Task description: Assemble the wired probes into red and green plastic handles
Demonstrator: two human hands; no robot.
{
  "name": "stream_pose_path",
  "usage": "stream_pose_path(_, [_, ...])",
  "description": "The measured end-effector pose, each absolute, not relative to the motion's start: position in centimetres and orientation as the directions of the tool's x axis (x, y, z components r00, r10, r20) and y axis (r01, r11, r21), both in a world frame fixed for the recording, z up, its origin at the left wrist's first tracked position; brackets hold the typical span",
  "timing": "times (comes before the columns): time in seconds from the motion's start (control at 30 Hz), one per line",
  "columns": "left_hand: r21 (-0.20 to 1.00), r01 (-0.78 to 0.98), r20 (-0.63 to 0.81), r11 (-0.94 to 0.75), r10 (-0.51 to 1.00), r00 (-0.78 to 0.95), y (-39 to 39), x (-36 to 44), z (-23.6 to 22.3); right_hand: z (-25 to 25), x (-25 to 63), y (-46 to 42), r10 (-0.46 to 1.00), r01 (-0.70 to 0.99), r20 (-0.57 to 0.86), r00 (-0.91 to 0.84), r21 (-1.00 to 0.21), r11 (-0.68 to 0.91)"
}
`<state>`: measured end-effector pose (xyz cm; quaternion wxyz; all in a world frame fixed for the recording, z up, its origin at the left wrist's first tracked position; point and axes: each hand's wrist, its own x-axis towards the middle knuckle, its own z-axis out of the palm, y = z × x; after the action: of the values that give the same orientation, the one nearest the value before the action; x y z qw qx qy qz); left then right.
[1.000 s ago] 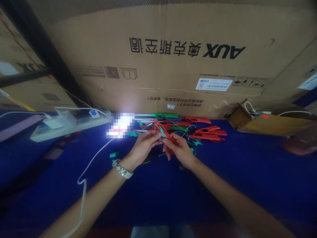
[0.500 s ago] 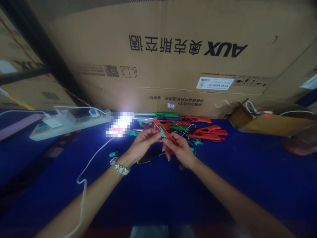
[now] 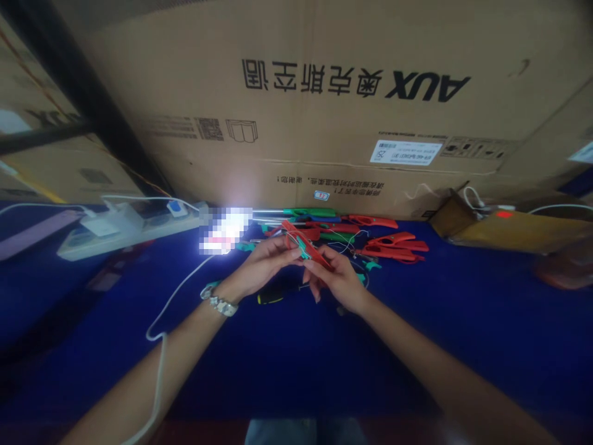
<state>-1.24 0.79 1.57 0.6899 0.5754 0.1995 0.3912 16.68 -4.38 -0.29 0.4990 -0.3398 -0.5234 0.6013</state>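
Note:
Both hands hold a red lighter casing with a small green part and a thin pale wire inside it. My left hand pinches its upper left end between thumb and fingers, by the green part. My right hand grips the lower right end, thumb on top and fingers curled beneath. Right behind the hands lie several red lighter handles and green lighter handles, some with metal rods. Below the casing, a black and yellow screwdriver lies on the blue cloth, its tip partly hidden by my right hand.
A glowing phone-like screen, blurred out, lies left of the pile with a white cable running from it. A power strip with chargers is farther left. A large cardboard box stands behind; a smaller open box sits right.
My left hand and wrist have shifted slightly to the left, covering a small green piece on the cloth. Both hands keep hold of the casing, and the view has tilted a little.

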Motion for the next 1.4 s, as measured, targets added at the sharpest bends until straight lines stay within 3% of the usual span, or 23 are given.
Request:
stream_pose_path(0.23, [0.973,-0.224,0.171,-0.056,0.824,0.540,1.0,-1.1,1.6,-0.7,16.5,-4.2,0.968,-0.247,0.123,-0.220,-0.967,0.066])
stream_pose_path(0.7, [0.978,-0.199,0.020,0.058,0.929,0.369,0.1,0.1,1.6,-0.7,16.5,-4.0,0.984,-0.186,0.096,-0.148,-0.980,0.067])
stream_pose_path(1.0, [0.977,-0.188,-0.017,0.096,0.924,0.382,0.1,-0.1,2.3,-0.6,16.7,-4.0,0.977,-0.157,0.112,-0.182,-0.984,0.083])
stream_pose_path(1.27, [0.969,-0.160,-0.075,0.186,0.844,0.531,0.5,-1.4,2.1,-0.7,16.8,-4.0,0.971,-0.161,0.106,-0.214,-0.984,0.072])
stream_pose_path(1.4, [0.960,-0.230,-0.015,0.159,0.850,0.526,0.6,-1.3,1.8,-0.6,16.8,-3.9,0.964,-0.192,0.124,-0.234,-0.978,0.079])
